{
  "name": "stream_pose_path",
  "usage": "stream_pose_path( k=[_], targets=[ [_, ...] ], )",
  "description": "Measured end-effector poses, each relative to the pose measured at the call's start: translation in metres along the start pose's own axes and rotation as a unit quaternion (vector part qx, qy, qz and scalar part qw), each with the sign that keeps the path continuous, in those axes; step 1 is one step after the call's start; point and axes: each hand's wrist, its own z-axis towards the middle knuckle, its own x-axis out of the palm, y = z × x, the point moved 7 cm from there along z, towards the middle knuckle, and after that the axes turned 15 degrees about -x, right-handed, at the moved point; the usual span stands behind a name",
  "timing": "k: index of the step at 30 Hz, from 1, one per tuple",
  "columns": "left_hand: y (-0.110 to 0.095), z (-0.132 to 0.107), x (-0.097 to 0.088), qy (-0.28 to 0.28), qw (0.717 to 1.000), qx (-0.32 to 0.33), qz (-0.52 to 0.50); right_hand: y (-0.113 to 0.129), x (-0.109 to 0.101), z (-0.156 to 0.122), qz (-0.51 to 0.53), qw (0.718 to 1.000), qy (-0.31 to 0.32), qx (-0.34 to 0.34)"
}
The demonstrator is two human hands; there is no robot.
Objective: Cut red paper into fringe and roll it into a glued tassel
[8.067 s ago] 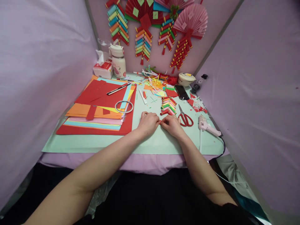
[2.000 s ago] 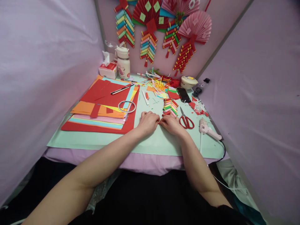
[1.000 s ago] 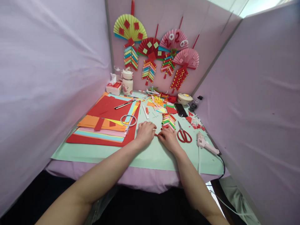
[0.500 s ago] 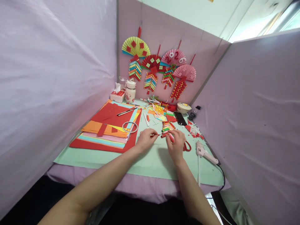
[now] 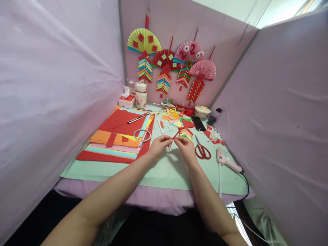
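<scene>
My left hand (image 5: 160, 146) and my right hand (image 5: 185, 147) meet over the middle of the table, fingertips pinched. Between them is a small red paper tassel (image 5: 169, 146), its thin fringe hanging down below the fingers. A red strip slants up from where the fingertips meet. Just behind my right hand lies a string of coloured paper rolls (image 5: 186, 133), partly covered by it. Red-handled scissors (image 5: 203, 151) rest to the right of that hand, apart from it.
Coloured paper sheets (image 5: 115, 118) are stacked at the left, with a ring of tape (image 5: 142, 135) and a pen-like cutter (image 5: 137, 118) on top. A glue gun (image 5: 228, 160) lies at right. Paper scraps (image 5: 173, 112), a phone (image 5: 198, 123) and a bottle (image 5: 141, 95) stand behind. Fan decorations (image 5: 166, 60) hang on the wall.
My right hand has left the string of paper rolls and come left to the tassel beside my left hand. The scissors now show in full. The view has shifted slightly.
</scene>
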Motion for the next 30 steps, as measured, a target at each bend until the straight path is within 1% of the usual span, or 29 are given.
stream_pose_path(
  k=[4, 8, 10, 12, 14, 16, 18, 21, 25, 27, 30],
  targets=[
    [-0.002, -0.004, 0.004, -0.001, 1.0, 0.007, 0.024, 0.003, -0.003, -0.003, 0.016, 1.0, 0.002, -0.021],
    [-0.006, -0.008, 0.006, -0.01, 0.995, 0.029, 0.095, 0.007, -0.005, -0.005, 0.007, 0.999, 0.01, -0.033],
    [-0.011, -0.01, 0.006, -0.025, 0.986, 0.068, 0.148, 0.011, -0.005, -0.005, -0.007, 0.999, 0.015, -0.042],
    [-0.018, -0.014, 0.007, -0.042, 0.97, 0.127, 0.201, 0.015, -0.005, -0.006, -0.016, 0.998, 0.022, -0.053],
    [-0.024, -0.018, 0.009, -0.046, 0.954, 0.18, 0.235, 0.019, -0.005, -0.006, -0.019, 0.997, 0.028, -0.065],
    [-0.026, -0.021, 0.011, -0.039, 0.946, 0.207, 0.245, 0.021, -0.006, -0.005, -0.026, 0.996, 0.032, -0.075],
    [-0.026, -0.022, 0.012, -0.035, 0.945, 0.218, 0.241, 0.022, -0.006, -0.005, -0.039, 0.995, 0.037, -0.08],
    [-0.024, -0.019, 0.012, -0.033, 0.953, 0.198, 0.226, 0.019, -0.007, -0.005, -0.037, 0.996, 0.034, -0.075],
    [-0.015, -0.009, 0.007, -0.025, 0.979, 0.11, 0.17, 0.01, -0.009, -0.006, 0.017, 0.999, 0.026, -0.045],
    [-0.011, -0.005, 0.005, -0.014, 0.988, 0.07, 0.135, 0.009, -0.01, -0.006, 0.022, 0.998, 0.025, -0.047],
    [-0.005, -0.002, 0.004, -0.002, 0.996, 0.028, 0.085, 0.012, -0.011, -0.006, 0.006, 0.997, 0.026, -0.07]
  ],
)
